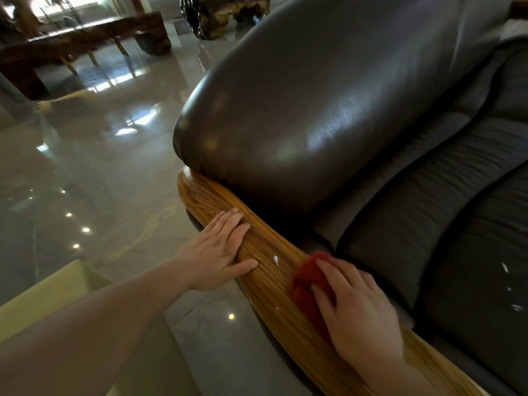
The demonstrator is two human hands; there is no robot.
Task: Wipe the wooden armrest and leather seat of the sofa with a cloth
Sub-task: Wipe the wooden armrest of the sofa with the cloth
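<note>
- Sofa (343, 95) cleaning looks to be at its first stage. The wooden armrest (265, 241) is under the cloth, while the leather seat (471, 224) beside it seems not yet wiped, since white flecks (504, 267) lie on it.
- Left hand (220, 252) lies flat on the armrest's outer side, its fingers straight, close together and holding nothing. It probably steadies the body.
- Right hand (357, 307) has its fingers curled over a wadded red cloth (308, 275), pressing it onto the top of the armrest at the near end.
- White dab (275, 260) sits on the wood between the two hands, just ahead of the cloth. The next move likely calls for a firm push forward along the grain over it, with the left hand shifting clear.
- Wood here is glossy, rounded and strongly grained, so the cloth should wrap the curve.
- Floor (85, 167) is polished pale stone reflecting lights. A dark timber slab (85, 35) and a gnarled root stool (228, 12) stand well apart from the sofa.
</note>
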